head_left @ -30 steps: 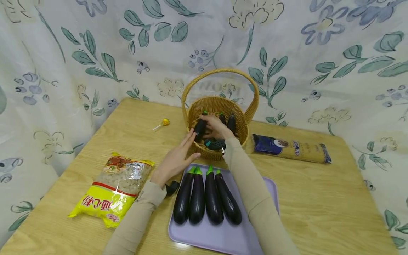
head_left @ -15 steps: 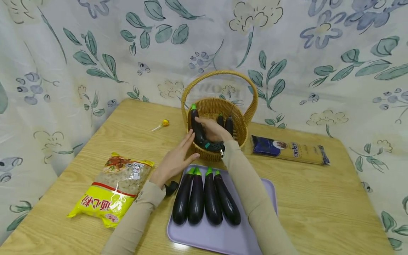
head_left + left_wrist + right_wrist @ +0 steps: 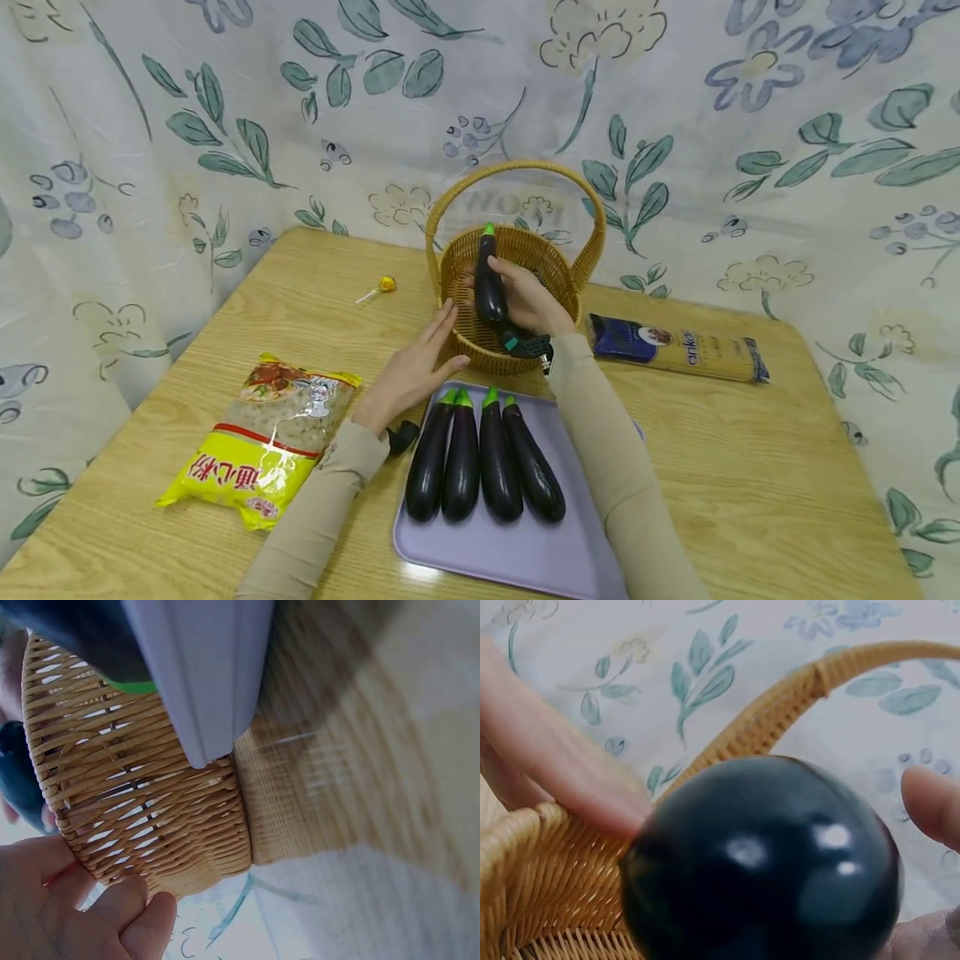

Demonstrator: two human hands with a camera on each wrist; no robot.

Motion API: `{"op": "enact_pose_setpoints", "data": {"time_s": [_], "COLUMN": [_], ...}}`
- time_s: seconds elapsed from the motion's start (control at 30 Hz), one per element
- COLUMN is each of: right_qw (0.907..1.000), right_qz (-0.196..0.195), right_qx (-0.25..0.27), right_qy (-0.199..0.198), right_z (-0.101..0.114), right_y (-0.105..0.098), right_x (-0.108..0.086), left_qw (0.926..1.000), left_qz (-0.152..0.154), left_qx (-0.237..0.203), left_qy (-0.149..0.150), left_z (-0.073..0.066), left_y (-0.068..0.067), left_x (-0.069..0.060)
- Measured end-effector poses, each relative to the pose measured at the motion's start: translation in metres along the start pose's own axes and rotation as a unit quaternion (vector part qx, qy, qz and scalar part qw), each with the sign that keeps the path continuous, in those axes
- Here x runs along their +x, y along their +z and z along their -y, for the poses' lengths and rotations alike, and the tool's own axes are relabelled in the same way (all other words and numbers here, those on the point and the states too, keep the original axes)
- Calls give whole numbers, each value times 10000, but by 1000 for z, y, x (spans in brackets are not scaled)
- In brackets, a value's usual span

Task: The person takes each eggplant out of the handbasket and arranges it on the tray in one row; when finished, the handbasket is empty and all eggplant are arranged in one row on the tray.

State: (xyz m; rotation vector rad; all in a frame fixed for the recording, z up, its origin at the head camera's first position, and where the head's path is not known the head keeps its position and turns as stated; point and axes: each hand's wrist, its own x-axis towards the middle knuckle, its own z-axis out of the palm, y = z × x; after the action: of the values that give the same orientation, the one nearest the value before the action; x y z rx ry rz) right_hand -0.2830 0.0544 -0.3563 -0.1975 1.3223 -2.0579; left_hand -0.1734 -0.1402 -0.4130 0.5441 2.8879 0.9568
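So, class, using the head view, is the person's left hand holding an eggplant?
No, the left hand has its fingers against the basket, and it is the right hand that grips an eggplant.

The eggplant [image 3: 491,292] is glossy and purple-black — a slim, green-capped neck swelling to a blunt, rounded base. Gripped in the right hand [image 3: 531,302], it points its stem end up and away from the person, over the mouth of the basket [image 3: 525,244]. That is golden-tan woven wicker with a tall arched handle — upright on the counter [image 3: 750,454], the left hand [image 3: 408,371] touching its near-left rim.
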Motion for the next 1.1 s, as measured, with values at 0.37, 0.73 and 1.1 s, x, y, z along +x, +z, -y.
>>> {"op": "enact_pose_setpoints", "data": {"time_s": [0.37, 0.73, 1.1], "right_qw": [9979, 9970, 9954], "right_qz": [405, 317, 357], "right_qx": [296, 531, 633], "right_qy": [-404, -473, -626], "right_z": [1, -20, -41], "right_y": [-2, -11, -24], "right_x": [-59, -113, -147], "left_qw": [10000, 10000, 9998], "left_qz": [38, 68, 49], "left_qx": [15, 30, 43], "left_qy": [-28, 39, 171], "left_z": [2, 4, 6], "left_y": [1, 1, 1], "left_x": [-2, 2, 5]}}
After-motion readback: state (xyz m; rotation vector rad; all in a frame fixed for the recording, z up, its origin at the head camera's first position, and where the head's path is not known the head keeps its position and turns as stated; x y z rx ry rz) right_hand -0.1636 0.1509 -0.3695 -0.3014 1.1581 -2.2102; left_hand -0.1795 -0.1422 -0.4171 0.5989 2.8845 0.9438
